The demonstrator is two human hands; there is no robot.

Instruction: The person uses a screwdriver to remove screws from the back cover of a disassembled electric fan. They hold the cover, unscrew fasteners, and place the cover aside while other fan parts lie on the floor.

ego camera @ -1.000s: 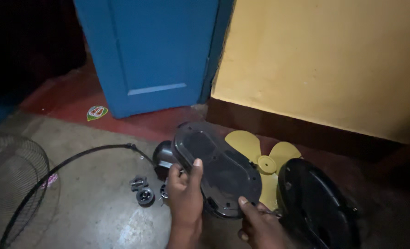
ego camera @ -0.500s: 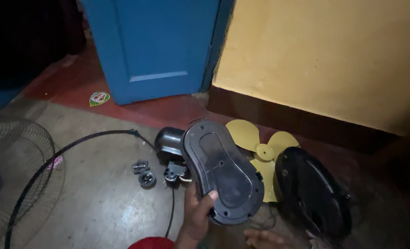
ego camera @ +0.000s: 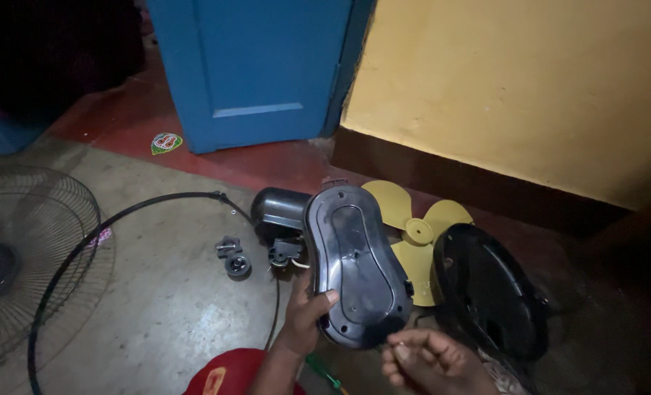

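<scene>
Black oval plastic fan housing cover (ego camera: 356,267), held raised above the floor beside the yellow fan blade (ego camera: 413,234); gripped at its lower left rim by the left hand (ego camera: 305,311); right hand (ego camera: 431,358) loosely curled below, holding nothing discernible; judged light, rigid, smooth; best taken by the rim

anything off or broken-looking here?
A fan lies in pieces on the floor: yellow blade, wire guard, ring, small nuts scattered. Left hand holds the black cover tilted. No visible cracks, but lighting is dim.
</scene>
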